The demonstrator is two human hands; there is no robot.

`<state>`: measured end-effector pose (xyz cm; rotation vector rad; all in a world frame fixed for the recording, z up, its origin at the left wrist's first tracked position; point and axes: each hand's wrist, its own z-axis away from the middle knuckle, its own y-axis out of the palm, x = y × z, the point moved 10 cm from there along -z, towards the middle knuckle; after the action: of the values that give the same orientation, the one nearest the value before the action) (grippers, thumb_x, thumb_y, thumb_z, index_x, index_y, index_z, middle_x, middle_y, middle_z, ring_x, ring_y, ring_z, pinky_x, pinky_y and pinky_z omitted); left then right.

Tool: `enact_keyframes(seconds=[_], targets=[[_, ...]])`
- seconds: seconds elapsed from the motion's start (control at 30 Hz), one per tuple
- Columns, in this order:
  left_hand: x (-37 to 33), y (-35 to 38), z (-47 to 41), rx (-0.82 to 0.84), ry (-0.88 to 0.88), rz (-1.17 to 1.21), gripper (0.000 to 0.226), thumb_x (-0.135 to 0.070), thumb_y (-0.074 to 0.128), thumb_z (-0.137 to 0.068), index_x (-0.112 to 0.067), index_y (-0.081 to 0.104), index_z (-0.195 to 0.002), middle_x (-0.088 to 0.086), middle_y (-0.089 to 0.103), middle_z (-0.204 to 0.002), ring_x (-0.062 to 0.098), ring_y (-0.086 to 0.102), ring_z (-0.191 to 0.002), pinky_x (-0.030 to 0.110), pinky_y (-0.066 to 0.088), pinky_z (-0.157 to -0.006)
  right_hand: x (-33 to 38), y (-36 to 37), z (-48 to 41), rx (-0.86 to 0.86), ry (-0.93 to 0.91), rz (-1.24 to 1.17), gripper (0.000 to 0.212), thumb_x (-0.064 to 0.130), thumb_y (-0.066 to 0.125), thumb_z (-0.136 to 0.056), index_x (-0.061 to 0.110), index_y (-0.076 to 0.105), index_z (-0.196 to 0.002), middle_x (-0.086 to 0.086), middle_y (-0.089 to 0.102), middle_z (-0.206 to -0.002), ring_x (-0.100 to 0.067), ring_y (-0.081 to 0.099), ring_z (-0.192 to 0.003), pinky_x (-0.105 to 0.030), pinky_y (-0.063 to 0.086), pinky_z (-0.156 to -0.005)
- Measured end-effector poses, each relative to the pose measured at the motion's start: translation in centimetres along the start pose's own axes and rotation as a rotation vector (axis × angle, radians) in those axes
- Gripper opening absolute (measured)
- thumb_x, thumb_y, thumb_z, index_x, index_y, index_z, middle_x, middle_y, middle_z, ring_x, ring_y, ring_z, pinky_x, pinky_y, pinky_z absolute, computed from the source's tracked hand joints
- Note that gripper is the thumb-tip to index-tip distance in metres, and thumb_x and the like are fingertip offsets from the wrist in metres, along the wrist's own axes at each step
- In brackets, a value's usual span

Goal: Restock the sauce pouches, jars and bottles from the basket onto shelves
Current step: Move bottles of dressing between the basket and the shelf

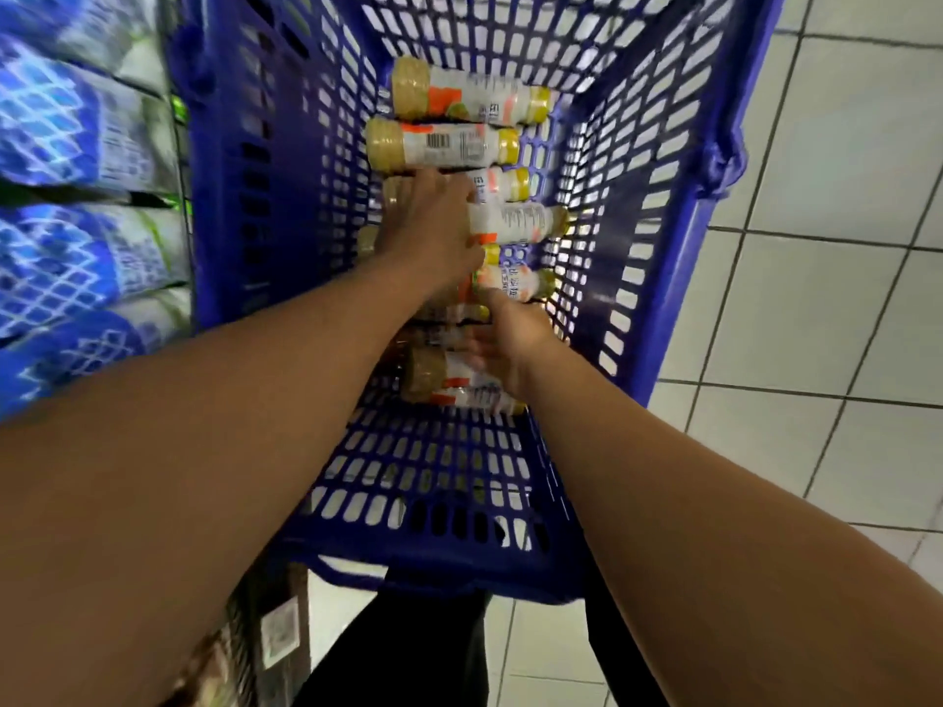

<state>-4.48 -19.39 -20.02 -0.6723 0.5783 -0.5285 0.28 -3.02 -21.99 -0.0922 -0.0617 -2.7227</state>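
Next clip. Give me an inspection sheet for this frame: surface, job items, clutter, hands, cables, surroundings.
Surface: blue slotted basket, with white tiled floor beside it.
Job's things: yellow-capped bottles lie on their sides in a row along the basket bottom.
Clutter: brown box by the basket's near end.
Hands: left hand grips a white-labelled bottle; right hand is on the nearer bottles, blurred, grip unclear.
Cables: nothing seen.
Surroundings: blue-and-white packs on shelving to the left, blurred.
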Motion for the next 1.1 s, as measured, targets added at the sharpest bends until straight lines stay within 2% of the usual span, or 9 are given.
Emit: enact_keyframes(seconds=[0.1, 0.23, 0.43, 0.57, 0.7, 0.83, 0.93, 1.0, 1.1], targets=[[-0.8, 1.2, -1.3, 0.029, 0.105, -0.202, 0.061, -0.038, 0.080, -0.075, -0.024, 0.049, -0.126, 0.009, 0.041, -0.134, 0.033, 0.038, -0.124, 0.047, 0.043, -0.095, -0.8, 2.0, -1.9, 0.009, 0.062, -0.145, 0.040, 0.038, 0.058, -0.099, 0.003, 0.058, -0.116, -0.018, 0.067, -0.110, -0.034, 0.066, -0.092, -0.037, 0.059, -0.075], [-0.6, 1.5, -2.4, 0.031, 0.123, -0.220, 0.063, -0.035, 0.082, -0.075, -0.023, 0.049, -0.127, 0.009, 0.043, -0.135, 0.032, 0.038, -0.126, 0.048, 0.044, -0.095, -1.5, 4.2, -2.9, -0.009, 0.128, -0.278, 0.050, 0.042, 0.058, -0.097, 0.010, 0.053, -0.135, -0.017, 0.064, -0.125, -0.032, 0.064, -0.110, -0.037, 0.058, -0.071], [-0.2, 1.9, -3.5, 0.063, 0.076, -0.152, 0.059, -0.031, 0.086, -0.071, -0.024, 0.054, -0.120, 0.007, 0.044, -0.135, 0.031, 0.036, -0.131, 0.046, 0.042, -0.098, -2.3, 4.3, -3.3, -0.099, 0.132, -0.404, 0.065, 0.044, 0.073, -0.087, 0.011, 0.049, -0.138, -0.016, 0.059, -0.129, -0.033, 0.063, -0.110, -0.041, 0.062, -0.075], [0.7, 2.1, -3.0, 0.096, 0.018, -0.061, 0.058, -0.039, 0.083, -0.070, -0.021, 0.059, -0.119, 0.006, 0.049, -0.127, 0.026, 0.049, -0.115, 0.039, 0.048, -0.088, -2.3, 4.2, -3.1, -0.063, 0.126, -0.379, 0.056, 0.042, 0.068, -0.090, 0.014, 0.050, -0.136, -0.013, 0.060, -0.129, -0.030, 0.061, -0.112, -0.036, 0.060, -0.071], [3.1, 3.7, -1.0, 0.225, -0.198, 0.248, 0.040, -0.046, 0.073, -0.076, -0.017, 0.067, -0.104, -0.001, 0.062, -0.094, 0.016, 0.058, -0.082, 0.025, 0.040, -0.058, -3.2, 3.0, -1.9, -0.012, 0.138, -0.272, 0.050, 0.043, 0.062, -0.092, 0.014, 0.056, -0.132, -0.012, 0.067, -0.121, -0.027, 0.066, -0.108, -0.035, 0.060, -0.073], [4.7, 5.5, 1.8, 0.295, -0.386, 0.620, 0.024, -0.040, 0.070, -0.083, -0.019, 0.062, -0.073, -0.007, 0.061, -0.072, 0.010, 0.058, -0.066, 0.024, 0.037, -0.054, -3.7, 1.5, -0.6, -0.021, 0.121, -0.243, 0.050, 0.037, 0.064, -0.090, 0.009, 0.057, -0.130, -0.014, 0.071, -0.115, -0.029, 0.071, -0.101, -0.043, 0.061, -0.083], [5.4, 6.9, 4.7, 0.349, -0.496, 0.807, 0.017, -0.037, 0.067, -0.086, -0.021, 0.069, -0.089, -0.005, 0.072, -0.084, 0.015, 0.069, -0.082, 0.027, 0.054, -0.066, -3.6, 0.1, 0.5, -0.076, 0.084, -0.216, 0.044, 0.030, 0.068, -0.088, 0.005, 0.060, -0.124, -0.016, 0.073, -0.109, -0.028, 0.073, -0.092, -0.038, 0.062, -0.073], [6.1, 7.8, 6.9, 0.377, -0.593, 0.885, 0.032, -0.042, 0.064, -0.086, -0.018, 0.069, -0.108, 0.002, 0.074, -0.097, 0.021, 0.070, -0.089, 0.036, 0.059, -0.081, -3.5, -0.7, 1.4, -0.098, 0.059, -0.158, 0.036, 0.030, 0.071, -0.088, 0.006, 0.063, -0.114, -0.015, 0.074, -0.107, -0.026, 0.074, -0.090, -0.034, 0.062, -0.069], [5.9, 8.5, 9.9, 0.409, -0.640, 1.023, 0.035, -0.044, 0.062, -0.091, -0.019, 0.067, -0.115, 0.003, 0.075, -0.098, 0.019, 0.071, -0.085, 0.032, 0.056, -0.071, -3.1, -1.2, 2.9, -0.068, 0.021, -0.053, 0.036, 0.036, 0.074, -0.088, 0.009, 0.064, -0.110, -0.012, 0.075, -0.104, -0.022, 0.073, -0.086, -0.032, 0.061, -0.068]])
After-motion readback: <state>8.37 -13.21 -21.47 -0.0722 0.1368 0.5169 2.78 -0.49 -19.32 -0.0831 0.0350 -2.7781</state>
